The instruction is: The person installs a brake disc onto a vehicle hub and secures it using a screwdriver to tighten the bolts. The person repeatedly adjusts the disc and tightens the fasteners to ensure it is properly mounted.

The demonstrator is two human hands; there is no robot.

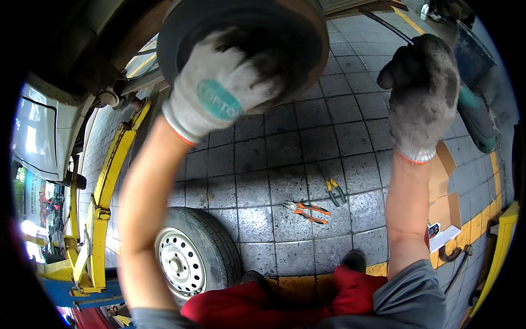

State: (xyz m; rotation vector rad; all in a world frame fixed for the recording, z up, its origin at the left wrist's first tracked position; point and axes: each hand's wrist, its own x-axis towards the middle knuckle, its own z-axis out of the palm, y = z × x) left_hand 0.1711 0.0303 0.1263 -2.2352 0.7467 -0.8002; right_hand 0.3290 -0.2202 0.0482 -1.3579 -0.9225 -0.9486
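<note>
My left hand (216,85), in a grey-white glove with a green patch, reaches against the round dark brake drum (309,46) at the top. Its blackened fingers blend into the drum's shadowed face, so their grip is unclear. At the upper right my right hand (424,90), in a dirty grey glove, is closed around a slim dark metal bar (386,24). The bar's flattened end points up and left, apart from the drum; its other end is hidden in the fist.
Orange-handled pliers (309,211) and green-yellow pliers (335,193) lie on the tiles. A wheel with tyre (183,260) lies near my left leg. A yellow lift arm (112,175) rises at left; an open cardboard box (444,205) sits beyond my right forearm.
</note>
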